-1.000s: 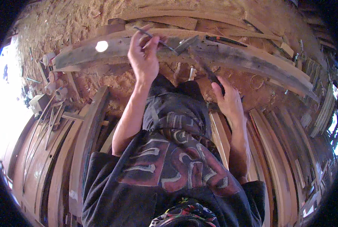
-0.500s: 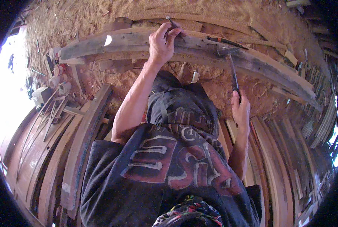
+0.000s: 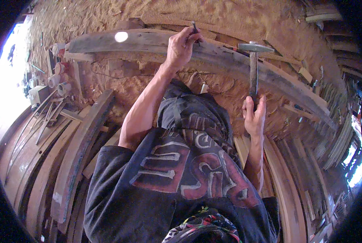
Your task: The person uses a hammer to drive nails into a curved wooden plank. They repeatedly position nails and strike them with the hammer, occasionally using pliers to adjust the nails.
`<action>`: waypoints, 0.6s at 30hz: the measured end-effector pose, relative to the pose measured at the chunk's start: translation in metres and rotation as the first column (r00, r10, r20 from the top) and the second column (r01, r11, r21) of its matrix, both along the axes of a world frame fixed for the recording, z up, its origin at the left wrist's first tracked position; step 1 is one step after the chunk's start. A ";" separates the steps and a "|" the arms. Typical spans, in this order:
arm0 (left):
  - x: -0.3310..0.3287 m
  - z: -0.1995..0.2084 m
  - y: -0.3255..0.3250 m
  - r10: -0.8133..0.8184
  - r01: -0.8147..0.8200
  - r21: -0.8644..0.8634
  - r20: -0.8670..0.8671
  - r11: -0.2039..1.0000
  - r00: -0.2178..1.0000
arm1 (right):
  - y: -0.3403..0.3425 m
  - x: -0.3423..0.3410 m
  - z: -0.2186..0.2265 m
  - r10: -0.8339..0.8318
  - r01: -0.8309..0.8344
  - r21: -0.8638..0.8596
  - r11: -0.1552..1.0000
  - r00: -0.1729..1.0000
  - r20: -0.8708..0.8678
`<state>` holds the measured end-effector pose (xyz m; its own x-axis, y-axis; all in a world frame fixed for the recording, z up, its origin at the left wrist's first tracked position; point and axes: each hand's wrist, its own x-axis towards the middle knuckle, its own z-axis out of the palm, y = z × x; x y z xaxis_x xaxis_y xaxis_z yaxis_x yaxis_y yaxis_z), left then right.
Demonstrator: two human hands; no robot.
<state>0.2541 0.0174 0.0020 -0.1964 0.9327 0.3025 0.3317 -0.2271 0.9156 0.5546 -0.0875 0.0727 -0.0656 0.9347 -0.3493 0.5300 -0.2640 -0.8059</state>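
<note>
My left hand (image 3: 179,49) is closed round a slim, dark metal chisel (image 3: 194,28), its top end sticking up above the fingers. The chisel's lower part comes out beside the fingertips over a long, grey, weathered wooden beam (image 3: 148,40); whether its tip touches the wood I cannot tell. In my right hand (image 3: 254,115) is a hammer (image 3: 254,71), gripped by its dark handle. Its steel head is up in front of the beam, apart from the chisel and to its right.
Sawdust and shavings cover the ground (image 3: 156,12) beyond the beam. Planks (image 3: 79,150) lie at left and right near me. Pots (image 3: 63,88) and a grey box (image 3: 38,96) stand at far left. A small wood block (image 3: 305,75) lies near the beam's right part.
The hammer has come up off the beam, and its head now shows larger and side-on. My left hand still grips the chisel, slightly further right in the view.
</note>
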 end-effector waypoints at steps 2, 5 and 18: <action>-0.007 -0.004 0.000 -0.048 0.052 0.061 -0.072 0.997 0.996 | 0.010 -0.008 0.004 0.078 -0.082 0.099 0.992 0.996 0.045; -0.009 -0.018 0.002 -0.104 0.110 0.071 -0.078 0.991 0.991 | 0.037 -0.026 0.037 0.213 -0.221 0.193 0.956 0.975 0.060; -0.025 -0.025 -0.002 -0.150 0.164 0.142 -0.100 0.976 0.984 | 0.079 -0.080 0.119 0.345 -0.510 0.493 0.705 0.854 0.389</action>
